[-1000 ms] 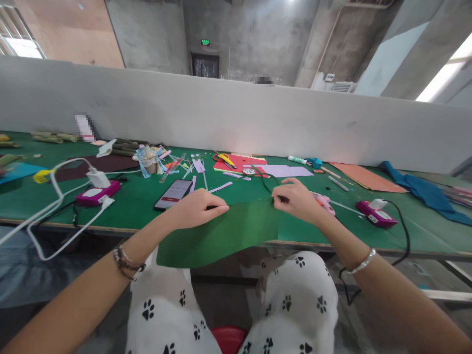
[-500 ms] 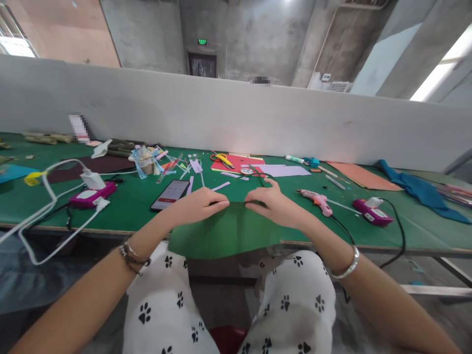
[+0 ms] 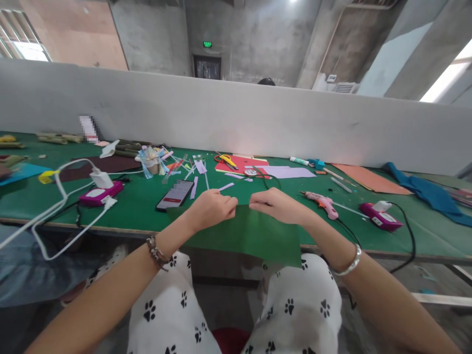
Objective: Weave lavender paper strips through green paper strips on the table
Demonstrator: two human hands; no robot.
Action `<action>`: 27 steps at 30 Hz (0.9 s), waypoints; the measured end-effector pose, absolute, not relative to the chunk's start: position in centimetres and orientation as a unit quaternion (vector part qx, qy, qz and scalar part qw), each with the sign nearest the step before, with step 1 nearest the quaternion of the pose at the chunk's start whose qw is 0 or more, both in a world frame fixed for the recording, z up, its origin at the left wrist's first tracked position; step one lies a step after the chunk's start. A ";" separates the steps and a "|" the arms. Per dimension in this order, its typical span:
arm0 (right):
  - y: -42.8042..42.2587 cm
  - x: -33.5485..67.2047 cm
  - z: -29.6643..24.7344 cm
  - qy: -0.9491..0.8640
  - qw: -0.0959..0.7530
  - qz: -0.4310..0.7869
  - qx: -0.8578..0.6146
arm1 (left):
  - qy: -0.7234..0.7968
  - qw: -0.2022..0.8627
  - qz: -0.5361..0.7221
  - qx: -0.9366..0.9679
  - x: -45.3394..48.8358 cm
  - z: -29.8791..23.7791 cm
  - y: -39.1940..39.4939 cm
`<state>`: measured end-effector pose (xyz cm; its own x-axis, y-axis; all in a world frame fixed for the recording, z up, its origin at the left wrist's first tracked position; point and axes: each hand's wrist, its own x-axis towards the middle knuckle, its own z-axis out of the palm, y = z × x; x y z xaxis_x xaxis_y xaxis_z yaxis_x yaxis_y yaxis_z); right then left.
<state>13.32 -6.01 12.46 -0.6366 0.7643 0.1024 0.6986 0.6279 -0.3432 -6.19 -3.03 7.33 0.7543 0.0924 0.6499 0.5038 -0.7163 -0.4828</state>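
Note:
A sheet of green paper (image 3: 250, 236) hangs over the table's front edge toward my lap. My left hand (image 3: 214, 208) is closed on its upper edge, fingers curled in. A short gap to the right, my right hand (image 3: 276, 204) pinches the same edge between thumb and fingers. Both fingertips are partly hidden by the hands. Left of my left hand lies a phone (image 3: 174, 195) with a lit screen. A pink glue gun (image 3: 323, 203) rests to the right of my right hand.
Yellow scissors (image 3: 226, 160) and red paper (image 3: 241, 164) lie behind my hands, near lilac strips (image 3: 226, 187). Purple power strips (image 3: 101, 192) sit left and right with cables. A paper cup (image 3: 153, 164) holds blue pieces. A white partition (image 3: 236, 115) stands behind the table.
My right fingers have closed down onto the paper's edge, and my left fingers have curled in more. The paper's loose part has swung to the right and hangs flatter.

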 end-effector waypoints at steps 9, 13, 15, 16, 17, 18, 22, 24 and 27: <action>-6.1 17.9 11.7 -0.868 0.102 0.163 -0.457 | -0.427 0.095 -0.147 -0.887 -12.5 4.5 -1.0; -6.1 19.6 11.3 -0.853 0.117 0.149 -0.487 | -0.522 0.058 -0.172 -0.833 -15.6 4.0 2.5; -6.2 20.3 11.0 -0.851 0.118 0.145 -0.492 | -0.567 0.039 -0.179 -0.803 -16.6 3.6 4.3; -6.2 20.7 10.9 -0.850 0.116 0.144 -0.493 | -0.582 0.028 -0.178 -0.793 -16.9 3.4 5.0; -6.3 21.0 10.7 -0.850 0.111 0.145 -0.495 | -0.593 0.017 -0.178 -0.785 -17.1 3.3 5.6; -6.3 21.3 10.6 -0.849 0.106 0.144 -0.497 | -0.600 0.010 -0.181 -0.779 -17.1 3.3 6.0; -6.3 21.6 10.1 -0.847 0.093 0.119 -0.510 | -0.603 0.010 -0.226 -0.765 -15.9 4.5 5.8; -6.3 21.0 10.0 -0.852 0.089 0.089 -0.508 | -0.576 0.010 -0.260 -0.775 -14.5 5.6 4.8; -6.5 19.0 10.1 -0.880 0.071 0.023 -0.470 | -0.469 -0.075 -0.276 -0.835 -11.6 7.2 2.4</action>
<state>18.97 -6.50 10.05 -0.5483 0.8299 0.1035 0.8232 0.5574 -0.1081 -11.58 2.42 7.21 0.4072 0.8256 0.3907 0.7430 -0.5482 0.3839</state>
